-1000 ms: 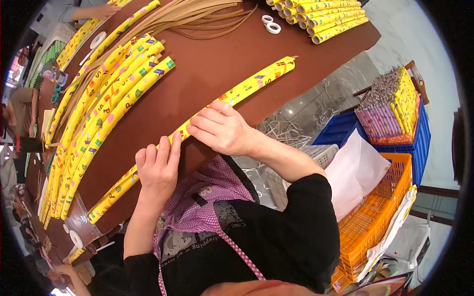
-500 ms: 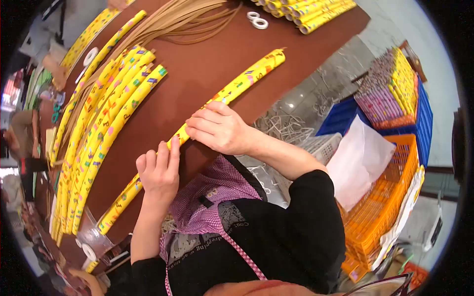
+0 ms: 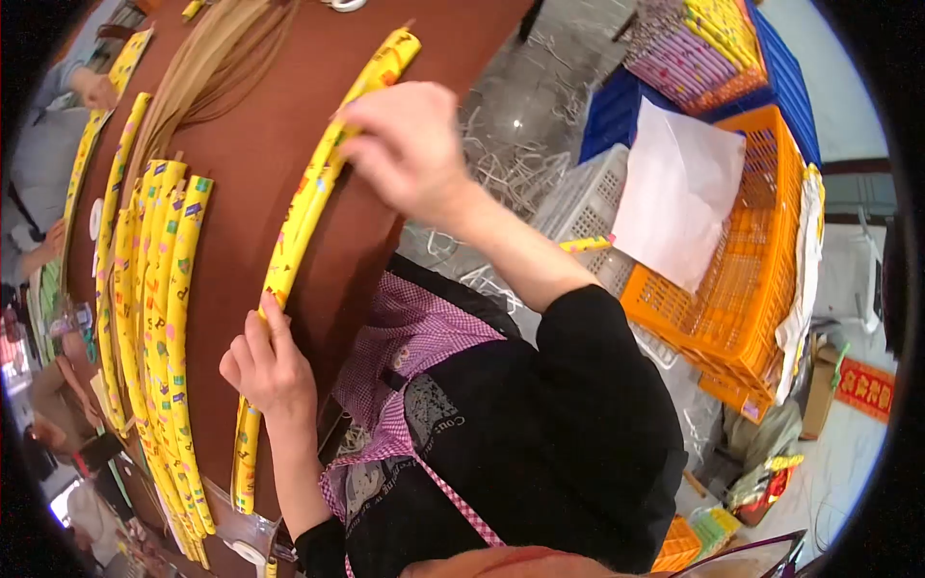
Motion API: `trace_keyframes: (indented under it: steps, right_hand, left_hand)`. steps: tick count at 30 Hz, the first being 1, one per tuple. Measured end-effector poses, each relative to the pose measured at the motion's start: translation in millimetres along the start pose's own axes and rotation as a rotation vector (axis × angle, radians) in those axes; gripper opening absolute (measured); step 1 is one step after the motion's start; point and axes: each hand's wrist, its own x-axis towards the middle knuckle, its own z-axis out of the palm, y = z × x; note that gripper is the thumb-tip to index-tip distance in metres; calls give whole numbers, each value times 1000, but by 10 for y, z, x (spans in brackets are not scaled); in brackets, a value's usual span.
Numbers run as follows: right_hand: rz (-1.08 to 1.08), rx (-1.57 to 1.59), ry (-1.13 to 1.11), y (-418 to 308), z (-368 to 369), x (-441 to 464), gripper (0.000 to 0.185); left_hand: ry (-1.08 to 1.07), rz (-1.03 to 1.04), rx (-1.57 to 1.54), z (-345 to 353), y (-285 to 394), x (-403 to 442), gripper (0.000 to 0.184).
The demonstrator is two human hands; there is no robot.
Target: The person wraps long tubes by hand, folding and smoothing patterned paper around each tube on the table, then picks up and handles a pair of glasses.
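The left grip point(image 3: 270, 371) is pressing its fingers on a yellow paper tube point(image 3: 303, 207); I can't tell if it is closing around it. The right grip point(image 3: 414, 144) is blurring by the tube's top part, so I can't tell if it is pinching. The tube is lying on the brown worktop point(image 3: 236, 222), reaching past both grips. If the hands are pushing unevenly, the paper could twist, crease or pop open. Left of the left grip, more yellow tubes point(image 3: 154, 279) are lying close, so a wide roll could bump them. Farther up-left, brown strips point(image 3: 198, 72) are spreading out and could catch the tube's end.
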Motion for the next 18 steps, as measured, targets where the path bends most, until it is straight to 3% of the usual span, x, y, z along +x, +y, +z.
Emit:
trace_keyframes:
  steps: [1,2,3,5,12,14,18]
  right_hand:
    - [20,-23,42,168,-41,44,24]
    - [176,-16,89,231,-112,88,18]
    - [496,258,138,269,-145,143,17]
    - [680,417,198,616,-210,224,25]
    - [745,393,91,1123,-210,334,43]
    - [764,134,-86,1138,-158,354,42]
    - [699,-62,-168,1096,-151,438,50]
  left_hand:
    - [-16,-1,-2,-34,7,16,35]
    - [-10,3,-2,1,11,-4,32]
    - [3,3,2,11,8,-10,32]
    - [16,-10,-2,23,28,-24,35]
    - [-27,0,-4,-4,34,-50,38]
    - [-31,6,2,-6,32,-53,38]
    - [-17,18,5,12,31,-75,39]
